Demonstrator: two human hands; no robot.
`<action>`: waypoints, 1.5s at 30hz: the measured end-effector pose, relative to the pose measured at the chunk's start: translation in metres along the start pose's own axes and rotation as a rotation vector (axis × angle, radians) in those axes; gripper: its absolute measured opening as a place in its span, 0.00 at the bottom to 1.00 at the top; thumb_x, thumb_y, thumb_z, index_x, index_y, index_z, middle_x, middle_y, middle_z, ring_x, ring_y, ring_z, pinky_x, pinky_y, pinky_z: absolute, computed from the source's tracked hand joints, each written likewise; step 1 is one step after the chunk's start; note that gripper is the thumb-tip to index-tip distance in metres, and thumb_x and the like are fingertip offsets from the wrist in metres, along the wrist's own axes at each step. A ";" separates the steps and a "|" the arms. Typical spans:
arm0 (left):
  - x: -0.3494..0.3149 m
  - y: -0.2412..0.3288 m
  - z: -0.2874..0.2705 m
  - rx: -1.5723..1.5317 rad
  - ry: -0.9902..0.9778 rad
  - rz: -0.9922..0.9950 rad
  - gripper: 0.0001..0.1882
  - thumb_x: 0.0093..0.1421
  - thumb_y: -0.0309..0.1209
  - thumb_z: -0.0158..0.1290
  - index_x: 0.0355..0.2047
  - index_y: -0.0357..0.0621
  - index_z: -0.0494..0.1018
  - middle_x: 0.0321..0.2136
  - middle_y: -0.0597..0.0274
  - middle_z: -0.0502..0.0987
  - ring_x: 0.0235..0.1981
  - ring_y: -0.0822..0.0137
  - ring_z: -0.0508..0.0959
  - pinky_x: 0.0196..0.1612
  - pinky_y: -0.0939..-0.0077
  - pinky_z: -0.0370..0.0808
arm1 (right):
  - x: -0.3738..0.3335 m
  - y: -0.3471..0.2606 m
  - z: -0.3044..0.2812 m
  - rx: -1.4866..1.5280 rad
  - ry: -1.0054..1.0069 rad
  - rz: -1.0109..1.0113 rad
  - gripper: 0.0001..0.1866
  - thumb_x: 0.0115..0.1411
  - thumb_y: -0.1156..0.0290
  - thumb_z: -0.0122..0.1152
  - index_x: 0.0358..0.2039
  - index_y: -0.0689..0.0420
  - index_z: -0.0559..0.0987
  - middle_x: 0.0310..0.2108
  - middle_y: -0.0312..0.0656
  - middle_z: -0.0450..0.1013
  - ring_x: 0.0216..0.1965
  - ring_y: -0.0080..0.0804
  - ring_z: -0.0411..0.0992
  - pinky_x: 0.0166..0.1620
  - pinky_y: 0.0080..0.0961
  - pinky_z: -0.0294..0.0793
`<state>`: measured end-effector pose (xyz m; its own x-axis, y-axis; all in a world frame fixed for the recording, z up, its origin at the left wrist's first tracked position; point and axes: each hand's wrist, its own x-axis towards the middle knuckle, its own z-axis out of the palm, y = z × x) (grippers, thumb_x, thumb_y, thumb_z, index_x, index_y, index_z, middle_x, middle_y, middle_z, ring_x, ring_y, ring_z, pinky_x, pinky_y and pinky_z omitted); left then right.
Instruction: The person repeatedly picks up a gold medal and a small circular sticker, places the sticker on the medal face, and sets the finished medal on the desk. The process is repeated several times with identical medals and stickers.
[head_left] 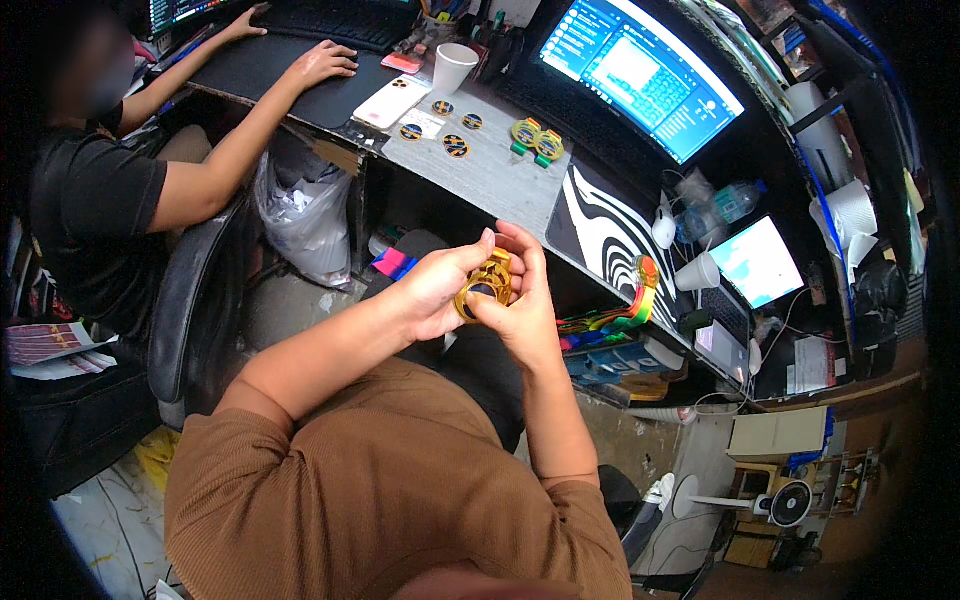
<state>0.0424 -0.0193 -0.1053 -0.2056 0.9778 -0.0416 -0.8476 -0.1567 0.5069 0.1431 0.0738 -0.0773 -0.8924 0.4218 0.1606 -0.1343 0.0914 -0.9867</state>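
Both my hands are together in front of my chest, around a gold medal [484, 291] with a dark round centre. My left hand [437, 288] has its fingers closed about the medal's left side. On the other side, my right hand [527, 315] grips it, its thumb pressed on the medal's face. Fingers hide part of the medal. Several round dark-and-orange stickers [456, 146] lie on the grey desk [500, 185] beyond my hands. Two more gold medals [537, 140] with green ribbon rest to their right.
At the left, a co-worker's hand [322, 64] rests by a keyboard. A phone [392, 103] and a white cup [455, 68] stand nearby. To the right are a monitor [640, 75], a black-and-white mat [610, 225] and a medal with striped ribbon [647, 270] at the desk edge.
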 end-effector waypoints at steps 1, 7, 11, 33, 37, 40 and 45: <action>0.001 0.000 0.000 0.011 0.040 -0.010 0.26 0.68 0.50 0.36 0.45 0.38 0.70 0.41 0.57 0.76 0.43 0.63 0.77 0.48 0.67 0.75 | 0.000 0.000 -0.001 -0.026 -0.013 -0.010 0.46 0.37 0.77 0.68 0.61 0.54 0.61 0.53 0.45 0.65 0.50 0.29 0.68 0.52 0.24 0.70; 0.003 0.000 0.002 -0.035 0.092 -0.060 0.27 0.69 0.50 0.35 0.44 0.37 0.70 0.39 0.57 0.76 0.41 0.63 0.78 0.47 0.67 0.75 | 0.000 0.002 -0.015 -0.104 -0.137 0.039 0.55 0.36 0.76 0.69 0.66 0.51 0.52 0.59 0.46 0.59 0.52 0.30 0.66 0.53 0.27 0.70; 0.004 0.006 0.002 0.161 0.078 0.072 0.29 0.69 0.52 0.32 0.47 0.38 0.71 0.40 0.56 0.77 0.42 0.65 0.78 0.48 0.69 0.74 | 0.000 0.011 -0.031 0.242 -0.104 0.132 0.52 0.44 0.77 0.67 0.67 0.50 0.48 0.61 0.48 0.57 0.56 0.37 0.65 0.52 0.35 0.73; 0.005 -0.009 -0.035 -0.248 -0.058 0.249 0.27 0.68 0.52 0.32 0.53 0.46 0.64 0.52 0.50 0.70 0.50 0.55 0.75 0.30 0.69 0.82 | -0.015 0.041 0.014 0.456 0.128 0.126 0.30 0.57 0.84 0.52 0.59 0.61 0.55 0.38 0.52 0.74 0.28 0.30 0.74 0.26 0.20 0.75; -0.007 -0.011 -0.014 -0.063 0.068 0.272 0.29 0.69 0.53 0.26 0.52 0.44 0.62 0.48 0.52 0.72 0.34 0.69 0.79 0.18 0.84 0.75 | -0.021 0.032 0.019 0.349 0.190 0.102 0.30 0.57 0.85 0.52 0.58 0.59 0.55 0.37 0.49 0.74 0.28 0.27 0.75 0.26 0.18 0.75; -0.010 -0.014 -0.005 0.066 0.075 0.352 0.28 0.69 0.53 0.26 0.52 0.43 0.63 0.47 0.55 0.72 0.39 0.70 0.77 0.28 0.83 0.75 | -0.024 0.031 0.024 0.224 0.271 0.082 0.26 0.54 0.86 0.53 0.52 0.59 0.57 0.36 0.50 0.73 0.26 0.29 0.76 0.21 0.16 0.74; -0.014 -0.019 0.001 0.140 0.064 0.379 0.28 0.69 0.51 0.26 0.51 0.40 0.63 0.48 0.52 0.70 0.53 0.62 0.71 0.58 0.65 0.66 | -0.022 0.038 0.024 0.246 0.277 0.024 0.27 0.52 0.88 0.56 0.51 0.58 0.59 0.47 0.46 0.68 0.48 0.30 0.69 0.48 0.25 0.71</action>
<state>0.0618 -0.0303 -0.1136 -0.5240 0.8433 0.1196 -0.6324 -0.4793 0.6085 0.1474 0.0463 -0.1193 -0.7503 0.6528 0.1043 -0.2442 -0.1270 -0.9614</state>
